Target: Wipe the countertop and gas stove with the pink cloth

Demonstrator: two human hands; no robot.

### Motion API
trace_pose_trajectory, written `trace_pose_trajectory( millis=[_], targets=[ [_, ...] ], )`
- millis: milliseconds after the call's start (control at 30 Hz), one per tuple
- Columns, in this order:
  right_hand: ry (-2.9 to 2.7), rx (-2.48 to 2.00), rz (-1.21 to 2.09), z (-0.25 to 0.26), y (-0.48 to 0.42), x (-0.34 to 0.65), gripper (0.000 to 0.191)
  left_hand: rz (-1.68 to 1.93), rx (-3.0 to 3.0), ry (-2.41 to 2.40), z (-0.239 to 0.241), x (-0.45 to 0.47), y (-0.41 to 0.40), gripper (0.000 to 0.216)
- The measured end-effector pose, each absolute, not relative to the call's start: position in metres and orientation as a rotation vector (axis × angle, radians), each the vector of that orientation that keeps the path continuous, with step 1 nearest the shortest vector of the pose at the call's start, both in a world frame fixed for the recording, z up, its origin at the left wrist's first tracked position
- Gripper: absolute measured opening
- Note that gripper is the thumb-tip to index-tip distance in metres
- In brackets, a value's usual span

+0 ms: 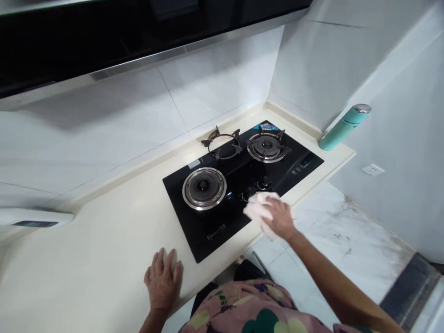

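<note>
Across the cream countertop (104, 259), toward its right end, lies the black glass hob (222, 226), its long axis running from front-left corner to back-right. The left hand (163, 282) rests flat and released at the counter's front edge, just left of the hob. The right hand (279, 219), much nearer, grasps a white cloth (256, 206) pressed on the hob's front edge, just before the knobs (257, 187).

The cream countertop (104, 259) carries a black gas hob (239, 208), a teal flask (342, 127) at its far end, and my flat left hand (163, 282).
</note>
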State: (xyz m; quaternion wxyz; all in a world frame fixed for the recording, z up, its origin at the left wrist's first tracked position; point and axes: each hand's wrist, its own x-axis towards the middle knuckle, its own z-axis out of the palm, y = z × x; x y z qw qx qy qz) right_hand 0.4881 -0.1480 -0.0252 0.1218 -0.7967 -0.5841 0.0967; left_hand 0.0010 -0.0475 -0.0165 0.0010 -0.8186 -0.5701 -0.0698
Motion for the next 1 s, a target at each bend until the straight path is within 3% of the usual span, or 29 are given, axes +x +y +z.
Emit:
trace_pose_trajectory(
  millis=[167, 300, 667, 800, 1000],
  targets=[
    [-1.118, -2.649, 0.011, -0.024, -0.141, 0.589, 0.054, -0.192, -2.567, -1.805, -0.013, 0.002, -0.047, 0.052],
    [-0.801, -2.738, -0.024, -0.019, -0.117, 0.573, 0.055, -0.182, -2.558, -1.818, -0.012, 0.003, -0.047, 0.051],
    [-1.443, -2.264, 0.386, -0.020, -0.142, 0.329, 0.045, -0.179, -2.519, -1.883, -0.011, 0.008, -0.045, 0.057],
    [-1.577, -2.151, 0.407, -0.021, -0.139, 0.332, 0.048, -0.180, -2.558, -1.876, -0.014, 0.006, -0.044, 0.060],
    [-1.408, -2.313, 0.118, -0.026, -0.138, 0.392, 0.047, -0.253, -2.576, -1.871, -0.027, -0.002, -0.042, 0.060]
  ],
)
